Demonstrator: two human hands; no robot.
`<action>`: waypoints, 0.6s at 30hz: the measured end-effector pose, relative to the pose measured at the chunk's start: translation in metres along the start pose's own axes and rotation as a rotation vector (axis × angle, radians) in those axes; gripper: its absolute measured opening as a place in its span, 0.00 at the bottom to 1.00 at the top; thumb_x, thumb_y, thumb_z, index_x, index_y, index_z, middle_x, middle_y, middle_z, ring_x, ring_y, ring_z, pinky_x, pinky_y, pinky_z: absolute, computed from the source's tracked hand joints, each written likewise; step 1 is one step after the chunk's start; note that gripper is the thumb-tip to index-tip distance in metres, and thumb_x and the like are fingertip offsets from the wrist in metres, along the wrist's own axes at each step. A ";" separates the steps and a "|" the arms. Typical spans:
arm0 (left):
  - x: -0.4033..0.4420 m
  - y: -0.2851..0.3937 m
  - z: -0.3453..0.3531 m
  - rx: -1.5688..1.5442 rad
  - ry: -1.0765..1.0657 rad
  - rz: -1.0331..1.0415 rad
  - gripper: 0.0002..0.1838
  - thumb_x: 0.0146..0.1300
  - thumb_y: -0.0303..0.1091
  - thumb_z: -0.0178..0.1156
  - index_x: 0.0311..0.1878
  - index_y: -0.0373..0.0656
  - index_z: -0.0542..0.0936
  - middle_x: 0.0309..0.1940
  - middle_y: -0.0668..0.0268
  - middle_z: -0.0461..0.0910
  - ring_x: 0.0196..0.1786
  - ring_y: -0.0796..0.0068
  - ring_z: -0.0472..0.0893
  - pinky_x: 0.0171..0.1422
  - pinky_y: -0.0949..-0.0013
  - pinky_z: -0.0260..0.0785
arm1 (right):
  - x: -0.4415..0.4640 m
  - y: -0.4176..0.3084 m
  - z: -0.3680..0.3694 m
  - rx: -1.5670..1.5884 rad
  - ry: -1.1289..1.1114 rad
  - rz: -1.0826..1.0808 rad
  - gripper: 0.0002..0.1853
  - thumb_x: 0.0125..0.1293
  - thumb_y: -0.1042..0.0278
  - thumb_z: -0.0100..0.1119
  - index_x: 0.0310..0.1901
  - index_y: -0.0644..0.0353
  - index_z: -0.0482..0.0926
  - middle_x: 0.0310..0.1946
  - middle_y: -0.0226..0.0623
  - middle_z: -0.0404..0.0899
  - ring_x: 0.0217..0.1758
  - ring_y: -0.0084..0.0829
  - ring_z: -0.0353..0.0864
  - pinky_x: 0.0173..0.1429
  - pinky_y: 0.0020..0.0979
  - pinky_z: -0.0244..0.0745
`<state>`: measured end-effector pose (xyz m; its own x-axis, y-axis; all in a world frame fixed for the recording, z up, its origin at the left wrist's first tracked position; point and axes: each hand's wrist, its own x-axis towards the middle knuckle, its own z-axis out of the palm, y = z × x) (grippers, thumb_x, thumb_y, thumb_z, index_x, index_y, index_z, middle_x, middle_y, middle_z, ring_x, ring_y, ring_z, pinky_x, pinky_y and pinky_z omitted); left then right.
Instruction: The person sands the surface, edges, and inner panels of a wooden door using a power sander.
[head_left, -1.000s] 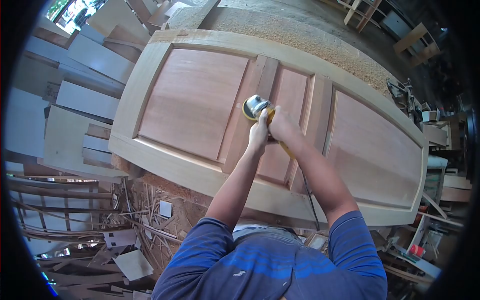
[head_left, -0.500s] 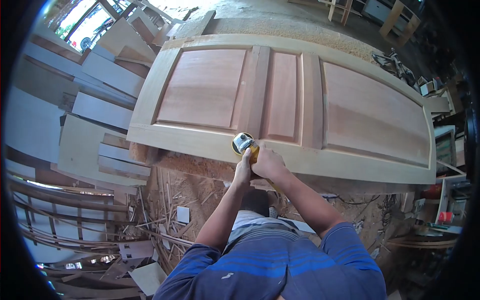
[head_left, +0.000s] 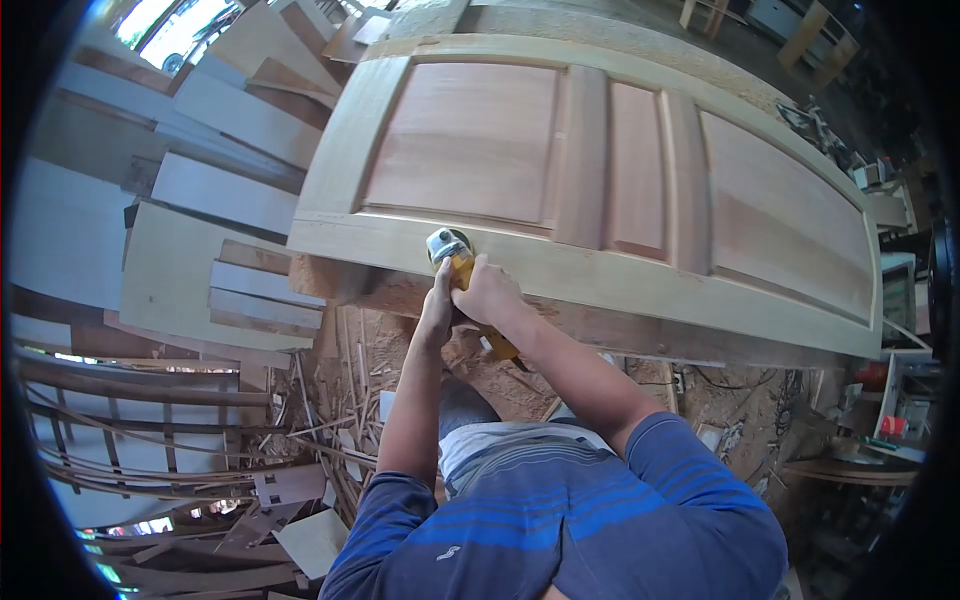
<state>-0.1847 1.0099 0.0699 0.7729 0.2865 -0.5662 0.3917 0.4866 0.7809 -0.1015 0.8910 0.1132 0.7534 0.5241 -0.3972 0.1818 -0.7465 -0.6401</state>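
Head camera: nearest is a blue-striped shirt [head_left: 560,510]; beyond it the left hand [head_left: 437,310] and right hand [head_left: 490,293] wrap, close together, around a yellow power tool [head_left: 462,268]. It sits at the near edge of a panelled wooden door [head_left: 587,160], contact unclear. Past the door's left end, boards [head_left: 225,190] overlap.

Left hand [head_left: 437,308], right hand [head_left: 489,292], curled close together

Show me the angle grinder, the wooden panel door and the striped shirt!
Angle grinder [head_left: 463,268], head view: yellow body.
Wooden panel door [head_left: 583,160], head view: left crosspiece.
Striped shirt [head_left: 545,520], head view: front.
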 end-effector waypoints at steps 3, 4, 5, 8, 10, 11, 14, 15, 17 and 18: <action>0.018 0.032 -0.068 -0.033 0.024 0.015 0.46 0.79 0.75 0.51 0.72 0.36 0.80 0.57 0.54 0.87 0.55 0.63 0.90 0.59 0.59 0.86 | 0.032 -0.066 0.034 0.009 -0.015 0.009 0.38 0.65 0.44 0.71 0.61 0.74 0.75 0.53 0.65 0.89 0.60 0.61 0.91 0.67 0.54 0.85; 0.028 0.040 -0.094 -0.010 0.038 0.033 0.46 0.79 0.75 0.51 0.71 0.36 0.80 0.57 0.54 0.87 0.55 0.63 0.90 0.58 0.59 0.86 | 0.045 -0.088 0.046 0.013 -0.021 0.016 0.38 0.65 0.44 0.71 0.61 0.74 0.75 0.53 0.66 0.89 0.60 0.60 0.91 0.67 0.54 0.85; 0.041 0.053 -0.120 0.013 0.043 0.051 0.46 0.79 0.75 0.52 0.70 0.35 0.81 0.57 0.54 0.87 0.54 0.63 0.90 0.57 0.60 0.86 | 0.060 -0.111 0.057 0.015 -0.020 0.029 0.38 0.65 0.44 0.71 0.61 0.74 0.75 0.53 0.66 0.89 0.60 0.60 0.91 0.67 0.54 0.85; 0.048 0.112 -0.187 0.040 0.020 -0.021 0.45 0.78 0.75 0.52 0.69 0.36 0.82 0.56 0.54 0.87 0.55 0.63 0.90 0.59 0.60 0.85 | 0.103 -0.177 0.097 0.031 -0.037 0.060 0.38 0.65 0.45 0.70 0.61 0.74 0.74 0.53 0.65 0.88 0.59 0.60 0.91 0.67 0.53 0.86; 0.068 0.139 -0.234 0.021 0.034 -0.011 0.44 0.79 0.74 0.52 0.70 0.36 0.81 0.56 0.55 0.88 0.54 0.64 0.90 0.58 0.62 0.85 | 0.134 -0.222 0.114 0.032 -0.030 0.049 0.37 0.65 0.45 0.70 0.61 0.73 0.74 0.53 0.65 0.89 0.59 0.59 0.91 0.66 0.53 0.86; 0.077 0.148 -0.256 0.019 0.057 0.030 0.44 0.79 0.74 0.52 0.70 0.37 0.81 0.56 0.56 0.88 0.54 0.65 0.90 0.58 0.63 0.84 | 0.149 -0.245 0.124 0.025 -0.026 0.037 0.37 0.65 0.45 0.70 0.61 0.73 0.74 0.53 0.65 0.89 0.59 0.59 0.91 0.66 0.53 0.86; 0.096 0.175 -0.322 -0.019 0.029 0.048 0.43 0.81 0.72 0.51 0.71 0.38 0.81 0.57 0.56 0.87 0.53 0.67 0.91 0.56 0.64 0.85 | 0.178 -0.299 0.159 0.021 -0.040 0.034 0.37 0.65 0.45 0.71 0.61 0.73 0.74 0.53 0.64 0.89 0.59 0.59 0.91 0.66 0.53 0.86; 0.096 0.186 -0.334 -0.025 0.048 0.042 0.43 0.81 0.72 0.50 0.71 0.38 0.81 0.57 0.56 0.87 0.52 0.67 0.91 0.56 0.64 0.85 | 0.189 -0.313 0.166 0.022 -0.039 0.030 0.37 0.65 0.45 0.71 0.62 0.73 0.75 0.53 0.64 0.89 0.59 0.59 0.91 0.66 0.53 0.86; 0.097 0.206 -0.352 -0.030 0.082 0.036 0.42 0.81 0.72 0.49 0.72 0.38 0.81 0.57 0.56 0.87 0.52 0.68 0.91 0.56 0.65 0.85 | 0.204 -0.332 0.175 0.023 -0.051 0.013 0.36 0.65 0.46 0.71 0.61 0.72 0.76 0.51 0.63 0.90 0.58 0.60 0.92 0.65 0.53 0.86; 0.101 0.210 -0.358 -0.025 0.086 0.067 0.42 0.82 0.72 0.48 0.71 0.39 0.81 0.57 0.57 0.88 0.54 0.68 0.90 0.58 0.65 0.84 | 0.210 -0.339 0.178 0.017 -0.060 0.009 0.36 0.65 0.46 0.71 0.61 0.72 0.76 0.51 0.63 0.90 0.58 0.60 0.92 0.65 0.53 0.86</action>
<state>-0.2026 1.4364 0.0825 0.7506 0.3884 -0.5346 0.3276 0.4840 0.8115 -0.1174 1.3266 0.1296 0.7158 0.5416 -0.4408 0.1642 -0.7441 -0.6476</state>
